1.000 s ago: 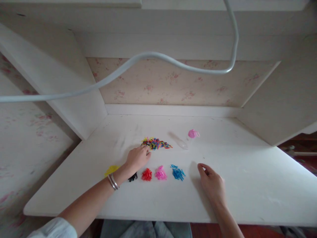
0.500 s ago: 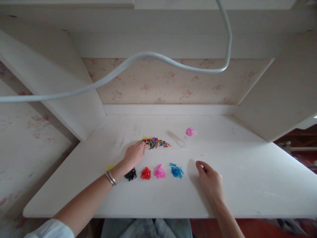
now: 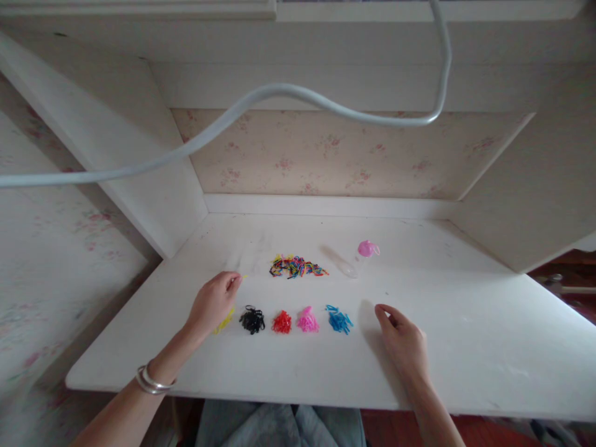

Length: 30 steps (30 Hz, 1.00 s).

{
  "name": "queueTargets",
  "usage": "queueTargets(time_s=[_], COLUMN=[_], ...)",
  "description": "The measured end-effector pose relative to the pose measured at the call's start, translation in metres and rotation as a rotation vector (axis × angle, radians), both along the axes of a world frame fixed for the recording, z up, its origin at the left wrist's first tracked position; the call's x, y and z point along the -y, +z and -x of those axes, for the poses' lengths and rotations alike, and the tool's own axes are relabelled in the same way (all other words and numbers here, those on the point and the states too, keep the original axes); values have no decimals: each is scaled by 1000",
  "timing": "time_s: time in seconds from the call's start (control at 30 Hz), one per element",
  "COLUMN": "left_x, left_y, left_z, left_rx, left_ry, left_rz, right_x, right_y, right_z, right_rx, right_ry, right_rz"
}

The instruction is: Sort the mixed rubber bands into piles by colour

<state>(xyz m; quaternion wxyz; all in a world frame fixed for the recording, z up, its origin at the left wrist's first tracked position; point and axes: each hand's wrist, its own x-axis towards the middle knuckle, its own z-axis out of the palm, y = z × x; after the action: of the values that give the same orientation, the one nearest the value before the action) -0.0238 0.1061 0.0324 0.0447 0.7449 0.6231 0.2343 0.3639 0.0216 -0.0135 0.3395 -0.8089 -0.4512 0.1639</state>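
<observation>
Pinched between the thumb and forefinger of my left hand (image 3: 213,305) is a small yellow rubber band (image 3: 244,277). This hand hovers over a yellow pile of bands (image 3: 225,321) and partly hides it. To the right, in a row, lie a black pile (image 3: 252,320), a red pile (image 3: 282,323), a pink pile (image 3: 308,320) and a blue pile (image 3: 339,320). Behind the row is a heap of mixed-colour bands (image 3: 298,267). My right hand (image 3: 404,343) is right of the blue pile, fingers curled and tips together, with nothing visible in them.
A clear container with a pink looped lid (image 3: 367,249) stands behind and right of the heap, casting a shadow. A white cable (image 3: 288,92) crosses the upper view. White panels (image 3: 503,180) and floral wallpaper (image 3: 326,149) enclose the white desk (image 3: 288,366).
My left hand has left the mixed heap and moved left and towards me, carrying a yellow band. My right hand stays in about the same place. The view has shifted slightly.
</observation>
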Motion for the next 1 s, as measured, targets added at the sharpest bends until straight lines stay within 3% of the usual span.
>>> queueTargets(time_s=[0.23,0.37,0.57,0.7,0.8,1.0], left_x=[55,70,76,81,88,92], left_y=[-26,-33,-31,-30,-34,-40], left_z=[48,54,53,48,33,-8], left_rx=[-29,-83,-177,-127,33,405], left_ry=[97,106,167,192,125,-12], left_rz=[-14,19,18,-55,-80,36], right_x=[0,1,3,3,3,2], right_y=[-4,-5,-2,-2,-2,-3], right_z=[0,1,4,6,6,8], right_rx=[23,46,71,86,90,141], right_ry=[5,13,33,45,60,70], right_rz=[32,47,63,62,62,84])
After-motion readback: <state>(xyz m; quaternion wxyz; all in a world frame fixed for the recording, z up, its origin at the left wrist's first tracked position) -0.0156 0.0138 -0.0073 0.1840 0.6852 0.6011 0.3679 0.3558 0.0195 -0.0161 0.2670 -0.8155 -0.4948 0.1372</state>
